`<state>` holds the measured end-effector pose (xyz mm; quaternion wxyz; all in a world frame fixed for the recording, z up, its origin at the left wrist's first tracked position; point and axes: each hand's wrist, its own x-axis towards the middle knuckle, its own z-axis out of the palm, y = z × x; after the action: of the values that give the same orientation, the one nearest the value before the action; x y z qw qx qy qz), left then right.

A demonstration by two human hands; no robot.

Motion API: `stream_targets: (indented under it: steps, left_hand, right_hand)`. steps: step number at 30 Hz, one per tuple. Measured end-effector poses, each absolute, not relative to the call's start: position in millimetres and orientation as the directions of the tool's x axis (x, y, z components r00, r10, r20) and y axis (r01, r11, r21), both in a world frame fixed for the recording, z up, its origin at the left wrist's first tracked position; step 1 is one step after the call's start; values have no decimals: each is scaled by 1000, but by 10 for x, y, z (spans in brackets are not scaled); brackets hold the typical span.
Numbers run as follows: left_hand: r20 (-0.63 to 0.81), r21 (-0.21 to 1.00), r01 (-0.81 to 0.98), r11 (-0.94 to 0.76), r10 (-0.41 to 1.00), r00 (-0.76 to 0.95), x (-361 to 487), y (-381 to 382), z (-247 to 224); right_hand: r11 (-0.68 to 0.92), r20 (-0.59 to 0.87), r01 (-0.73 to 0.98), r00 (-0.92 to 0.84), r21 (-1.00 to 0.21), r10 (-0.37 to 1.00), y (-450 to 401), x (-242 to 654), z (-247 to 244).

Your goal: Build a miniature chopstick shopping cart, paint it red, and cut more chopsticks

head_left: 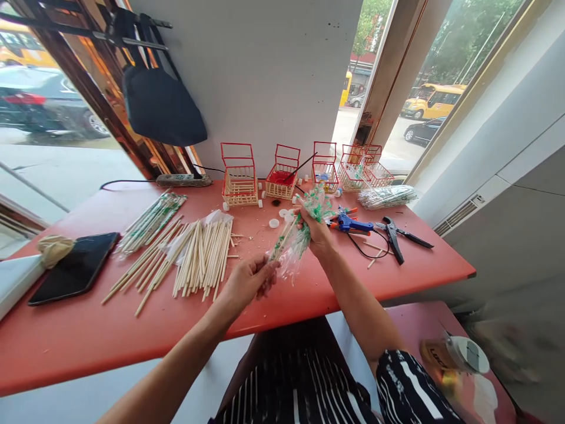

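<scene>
Over the middle of the red table, my right hand (314,228) is closed around a crumpled clear plastic wrapper with green print (318,206). The fingers of my left hand (252,278) pinch the lower left end of a wrapped stick bundle (282,242) running between both hands. Loose wooden sticks (203,256) lie in a pile left of my hands, partly on clear plastic. Farther left is a bundle of green-printed wrapped sticks (152,224). White round discs (274,223) rest just beyond my hands.
Small stick-built carts with red frames (241,187) line the back, beside another wrapped bundle (387,196). A blue glue gun (353,224) and black-handled pliers (394,238) lie right. At left are a black tablet (75,268) and a power strip (184,180). A lidded cup (454,354) stands lower right.
</scene>
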<state>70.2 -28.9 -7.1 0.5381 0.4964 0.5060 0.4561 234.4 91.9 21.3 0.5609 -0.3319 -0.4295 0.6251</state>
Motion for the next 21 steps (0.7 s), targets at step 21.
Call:
stream_targets:
  steps: [21]
  left_hand:
    - [28,998,-49,-33,995,-93,342,293,437]
  right_hand:
    - [14,-13,29,-760,-999,650,627,2235,203]
